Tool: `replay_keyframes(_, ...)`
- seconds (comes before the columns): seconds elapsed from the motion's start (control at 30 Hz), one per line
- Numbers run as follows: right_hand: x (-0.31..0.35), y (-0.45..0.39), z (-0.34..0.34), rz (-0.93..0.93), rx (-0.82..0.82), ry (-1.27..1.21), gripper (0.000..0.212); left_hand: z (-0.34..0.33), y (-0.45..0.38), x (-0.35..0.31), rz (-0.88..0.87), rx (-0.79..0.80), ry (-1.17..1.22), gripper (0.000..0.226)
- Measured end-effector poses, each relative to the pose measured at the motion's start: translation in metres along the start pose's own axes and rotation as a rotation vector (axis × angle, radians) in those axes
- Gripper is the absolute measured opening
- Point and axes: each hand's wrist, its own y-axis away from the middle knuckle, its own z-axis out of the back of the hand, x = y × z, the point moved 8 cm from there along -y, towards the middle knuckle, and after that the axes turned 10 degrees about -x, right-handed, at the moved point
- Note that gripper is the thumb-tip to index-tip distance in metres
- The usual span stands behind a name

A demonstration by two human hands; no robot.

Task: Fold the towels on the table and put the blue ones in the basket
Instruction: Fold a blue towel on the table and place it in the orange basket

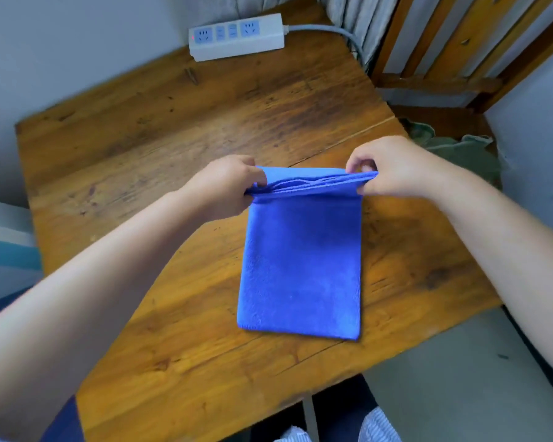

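A blue towel (302, 266), folded into a narrow rectangle of several layers, lies on the wooden table (147, 145) in front of me. Its near end rests flat on the wood. Its far end is raised a little off the table. My left hand (227, 181) pinches the far left corner of the towel. My right hand (393, 167) pinches the far right corner, fingers curled over the stacked edges. No basket is in view.
A white power strip (237, 36) with a grey cable lies at the table's far edge. A wooden chair (454, 59) stands at the far right, with green cloth (460, 148) below it beside the table. Grey floor (454, 384) lies to the near right.
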Motion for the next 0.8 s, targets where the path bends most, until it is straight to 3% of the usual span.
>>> replay_keyframes(0.17, 0.015, 0.072, -0.027, 0.102, -0.169, 0.146, 0.011, -0.013, 0.069, -0.026, -0.143, 0.043, -0.104, 0.027)
replay_keyframes(0.3, 0.039, 0.130, -0.055, 0.255, -0.317, 0.163, 0.026, -0.030, 0.119, -0.042, -0.213, 0.069, -0.091, 0.020)
replay_keyframes(0.53, 0.041, 0.160, -0.101, 0.259, -0.398, 0.280, 0.021, -0.073, 0.154, -0.043, -0.176, 0.108, -0.148, 0.020)
replay_keyframes(0.63, 0.039, 0.164, -0.112, 0.283, -0.458, 0.280, 0.026, -0.078, 0.164, -0.049, -0.217, 0.052, -0.093, 0.011)
replay_keyframes(0.8, 0.035, 0.171, -0.130, 0.292, -0.552, 0.292, 0.025, -0.087, 0.176, -0.058, -0.297, -0.011, -0.136, 0.030)
